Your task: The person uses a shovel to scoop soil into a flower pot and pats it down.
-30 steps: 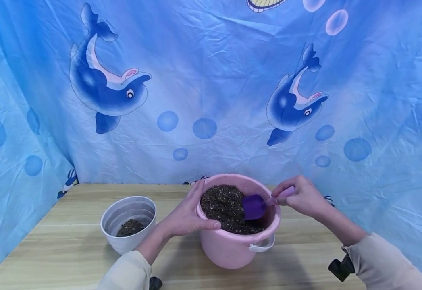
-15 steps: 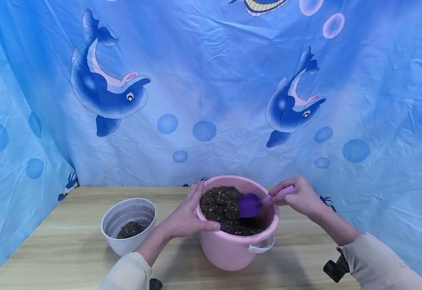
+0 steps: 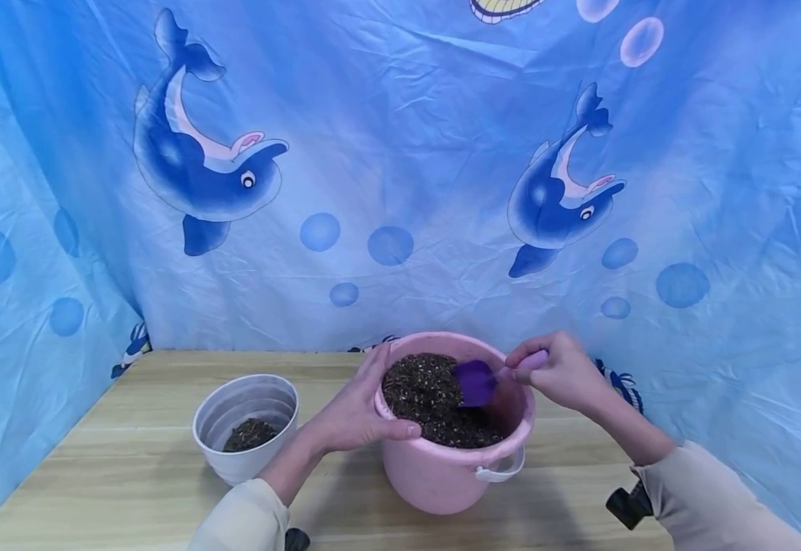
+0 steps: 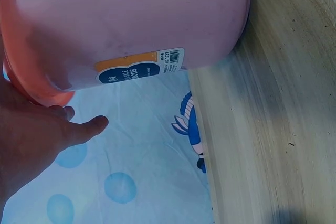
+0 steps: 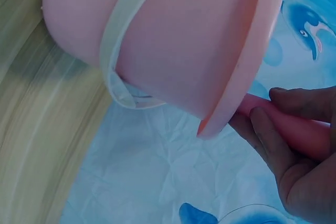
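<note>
A pink bucket (image 3: pixel 434 478) stands on the table, filled with dark potting soil (image 3: pixel 428 390) that is heaped toward its left side. My left hand (image 3: pixel 355 402) holds the bucket's left rim, thumb over the front edge and fingers along the far side; in the left wrist view one finger (image 4: pixel 89 129) sticks out from the wall. With my right hand (image 3: pixel 558 371) I grip the pink handle of a small purple scoop (image 3: pixel 476 383). The scoop's blade is inside the bucket against the soil, its front edge hidden. The right wrist view shows fingers and thumb wrapped around the handle (image 5: pixel 302 132).
Left of the bucket is a white pot (image 3: pixel 245 467) with a small mound of soil (image 3: pixel 250 435) at its bottom. The bucket's white carry handle (image 3: pixel 503 471) hangs at its front right. A blue dolphin-print cloth (image 3: pixel 400 153) rises behind the wooden table (image 3: pixel 111 467).
The scoop has pushed left into the soil, then lifted slightly, with my right hand shifting a little left. My left hand stays on the bucket rim.
</note>
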Demonstrator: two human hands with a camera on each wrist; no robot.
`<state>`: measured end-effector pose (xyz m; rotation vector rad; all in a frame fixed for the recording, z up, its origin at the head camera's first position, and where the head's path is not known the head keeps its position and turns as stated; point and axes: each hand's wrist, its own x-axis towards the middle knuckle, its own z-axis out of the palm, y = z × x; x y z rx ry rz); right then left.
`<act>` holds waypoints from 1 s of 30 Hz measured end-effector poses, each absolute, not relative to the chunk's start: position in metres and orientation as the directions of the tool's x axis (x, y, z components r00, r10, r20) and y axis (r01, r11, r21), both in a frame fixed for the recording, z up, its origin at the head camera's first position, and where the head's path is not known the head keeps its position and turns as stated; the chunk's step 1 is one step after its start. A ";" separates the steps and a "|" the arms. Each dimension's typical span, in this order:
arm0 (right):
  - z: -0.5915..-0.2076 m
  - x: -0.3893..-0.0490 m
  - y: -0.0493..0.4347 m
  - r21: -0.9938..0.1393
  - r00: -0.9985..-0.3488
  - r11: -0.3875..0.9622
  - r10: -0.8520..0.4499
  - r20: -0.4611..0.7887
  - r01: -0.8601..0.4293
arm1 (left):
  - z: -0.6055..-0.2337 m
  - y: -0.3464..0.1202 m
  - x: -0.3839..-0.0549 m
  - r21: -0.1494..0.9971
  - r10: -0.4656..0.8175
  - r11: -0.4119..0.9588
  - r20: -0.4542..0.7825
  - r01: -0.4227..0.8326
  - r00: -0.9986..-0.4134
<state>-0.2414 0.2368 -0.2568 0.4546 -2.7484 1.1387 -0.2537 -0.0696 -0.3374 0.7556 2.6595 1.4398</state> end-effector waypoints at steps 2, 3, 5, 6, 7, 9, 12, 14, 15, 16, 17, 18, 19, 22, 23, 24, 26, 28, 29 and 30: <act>-0.257 -0.244 0.237 -0.676 -0.939 0.652 -0.242 0.244 -0.344 | -0.336 -0.069 -0.253 0.792 0.417 0.459 0.210 0.404 -0.885; -0.258 -0.246 0.238 -0.692 -0.938 0.633 -0.249 0.242 -0.347 | -0.336 -0.069 -0.253 0.791 0.413 0.460 0.212 0.403 -0.886; -0.259 -0.249 0.242 -0.726 -0.933 0.588 -0.268 0.241 -0.357 | -0.335 -0.069 -0.252 0.793 0.408 0.459 0.212 0.400 -0.888; -0.261 -0.250 0.244 -0.743 -0.930 0.564 -0.281 0.238 -0.361 | -0.335 -0.068 -0.252 0.795 0.406 0.458 0.212 0.399 -0.889; -0.262 -0.252 0.246 -0.757 -0.926 0.542 -0.296 0.235 -0.365 | -0.335 -0.068 -0.252 0.797 0.405 0.457 0.209 0.395 -0.890; -0.265 -0.255 0.250 -0.757 -0.911 0.522 -0.332 0.244 -0.393 | -0.336 -0.067 -0.251 0.799 0.401 0.457 0.205 0.389 -0.893; -0.270 -0.258 0.253 -0.723 -0.877 0.515 -0.388 0.283 -0.460 | -0.337 -0.067 -0.249 0.798 0.397 0.463 0.204 0.387 -0.895; -0.272 -0.257 0.253 -0.694 -0.856 0.519 -0.420 0.302 -0.499 | -0.338 -0.068 -0.249 0.792 0.396 0.468 0.208 0.392 -0.894; -0.273 -0.257 0.252 -0.681 -0.843 0.517 -0.443 0.305 -0.518 | -0.338 -0.068 -0.248 0.791 0.397 0.469 0.209 0.393 -0.894; -0.275 -0.256 0.251 -0.675 -0.831 0.511 -0.467 0.301 -0.532 | -0.338 -0.068 -0.248 0.790 0.398 0.469 0.210 0.395 -0.893; -0.276 -0.256 0.250 -0.673 -0.819 0.501 -0.490 0.298 -0.544 | -0.338 -0.068 -0.249 0.790 0.399 0.468 0.211 0.396 -0.892; -0.277 -0.256 0.249 -0.672 -0.807 0.490 -0.513 0.293 -0.555 | -0.338 -0.068 -0.249 0.791 0.401 0.466 0.211 0.397 -0.892; -0.277 -0.256 0.248 -0.670 -0.798 0.484 -0.529 0.289 -0.563 | -0.338 -0.068 -0.249 0.793 0.401 0.463 0.210 0.395 -0.892; -0.279 -0.258 0.247 -0.695 -0.775 0.442 -0.571 0.271 -0.568 | -0.339 -0.068 -0.250 0.796 0.400 0.459 0.211 0.394 -0.892; -0.279 -0.259 0.247 -0.706 -0.770 0.428 -0.582 0.263 -0.564 | -0.339 -0.068 -0.250 0.795 0.400 0.460 0.211 0.395 -0.892; -0.280 -0.260 0.248 -0.720 -0.762 0.411 -0.596 0.252 -0.560 | -0.339 -0.068 -0.250 0.793 0.401 0.462 0.212 0.396 -0.891; -0.282 -0.261 0.251 -0.750 -0.747 0.375 -0.623 0.232 -0.545 | -0.340 -0.068 -0.250 0.791 0.401 0.465 0.212 0.397 -0.891; -0.283 -0.262 0.254 -0.775 -0.736 0.344 -0.641 0.219 -0.531 | -0.340 -0.068 -0.251 0.789 0.404 0.466 0.212 0.400 -0.890; -0.283 -0.262 0.256 -0.788 -0.728 0.327 -0.651 0.212 -0.522 | -0.340 -0.068 -0.251 0.789 0.405 0.465 0.212 0.400 -0.889; -0.284 -0.262 0.257 -0.802 -0.723 0.309 -0.659 0.208 -0.512 | -0.339 -0.067 -0.251 0.789 0.407 0.466 0.212 0.401 -0.889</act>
